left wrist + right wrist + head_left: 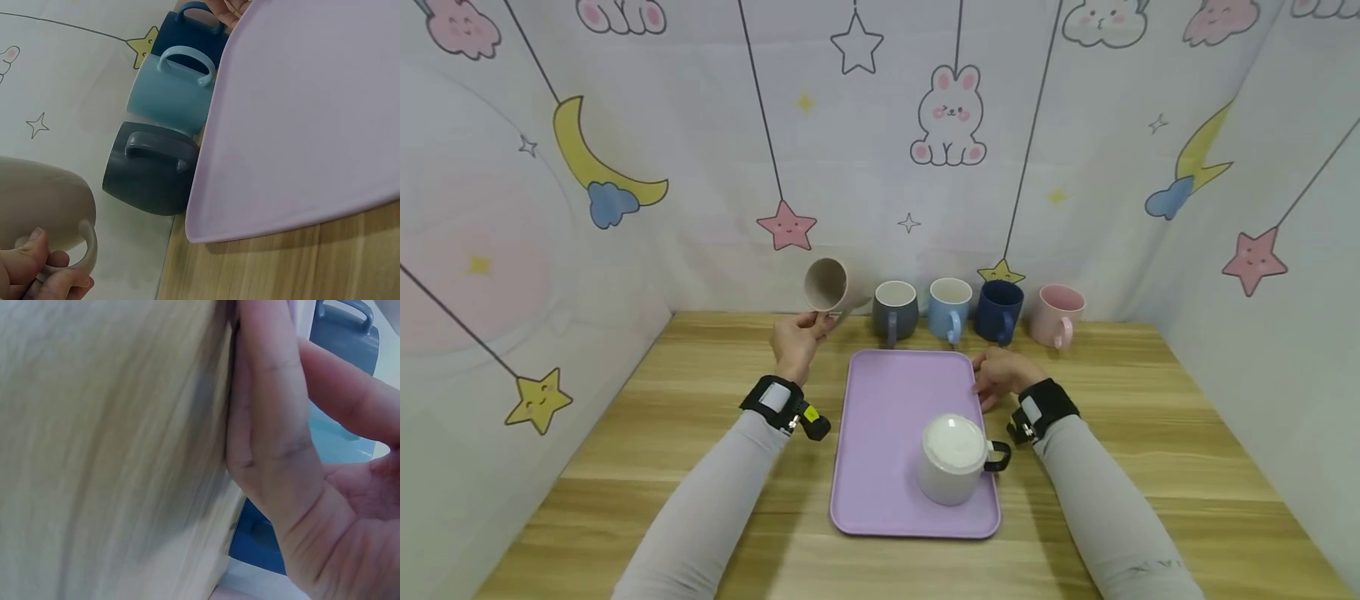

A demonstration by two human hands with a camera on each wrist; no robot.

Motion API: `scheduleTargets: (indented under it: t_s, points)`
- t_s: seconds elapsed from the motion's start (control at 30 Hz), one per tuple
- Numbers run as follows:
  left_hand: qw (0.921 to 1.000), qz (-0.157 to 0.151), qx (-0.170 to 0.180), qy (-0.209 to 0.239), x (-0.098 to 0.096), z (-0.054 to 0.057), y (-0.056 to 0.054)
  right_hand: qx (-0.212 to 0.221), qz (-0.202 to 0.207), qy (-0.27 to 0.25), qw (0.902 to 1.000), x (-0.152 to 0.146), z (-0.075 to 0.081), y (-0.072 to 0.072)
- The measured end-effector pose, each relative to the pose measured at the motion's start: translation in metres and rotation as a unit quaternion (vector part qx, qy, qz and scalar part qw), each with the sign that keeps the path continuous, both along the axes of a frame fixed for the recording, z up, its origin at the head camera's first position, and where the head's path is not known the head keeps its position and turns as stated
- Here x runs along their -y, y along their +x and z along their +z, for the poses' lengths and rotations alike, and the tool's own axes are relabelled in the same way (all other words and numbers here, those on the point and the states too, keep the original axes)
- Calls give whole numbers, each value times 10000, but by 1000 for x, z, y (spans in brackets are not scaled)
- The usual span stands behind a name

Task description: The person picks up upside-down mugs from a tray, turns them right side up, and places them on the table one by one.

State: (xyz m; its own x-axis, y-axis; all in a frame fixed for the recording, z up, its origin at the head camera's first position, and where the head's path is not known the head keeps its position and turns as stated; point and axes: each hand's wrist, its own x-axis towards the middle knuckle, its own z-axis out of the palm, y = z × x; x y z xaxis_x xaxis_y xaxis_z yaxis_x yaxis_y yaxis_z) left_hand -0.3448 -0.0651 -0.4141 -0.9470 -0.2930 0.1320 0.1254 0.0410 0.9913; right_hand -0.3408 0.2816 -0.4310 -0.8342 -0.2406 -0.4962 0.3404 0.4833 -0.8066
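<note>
My left hand [797,343] grips a beige mug [47,194] by its handle, thumb and fingers about the loop. The mug is tilted above the table's back left, its mouth toward the left in the head view. At the upper right edge of a lilac tray [887,417], my right hand [1006,375] touches the rim with extended fingers [275,394]; its thumb stands apart. On the tray's lower right sits a white mug [953,462] with a black handle; its closed white top suggests it is upside down.
Along the back wall stand a grey mug [895,310], a light blue mug [950,308], a navy mug [997,312] and a pink mug [1056,317], handles toward me. Patterned cloth [880,167] surrounds the wooden table [700,400].
</note>
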Motion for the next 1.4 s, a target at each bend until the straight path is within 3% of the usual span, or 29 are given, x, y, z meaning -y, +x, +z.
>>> scheduleTargets:
  t_s: [0.43,0.8,1.17,1.4]
  points:
    - [9997,216,132,74,1,-7,-6,-58,37,-151,9999,-4,1,0]
    - [9928,493,486,-979,8,-13,-10,-31,42,-153,9999,-2,3,-1]
    - [9877,192,1009,-1175,6,-19,-11,-20,54,-20,10000,-5,-4,7]
    - [9737,145,888,-2094,2,-11,-18,-112,98,-220,9996,-8,-4,7]
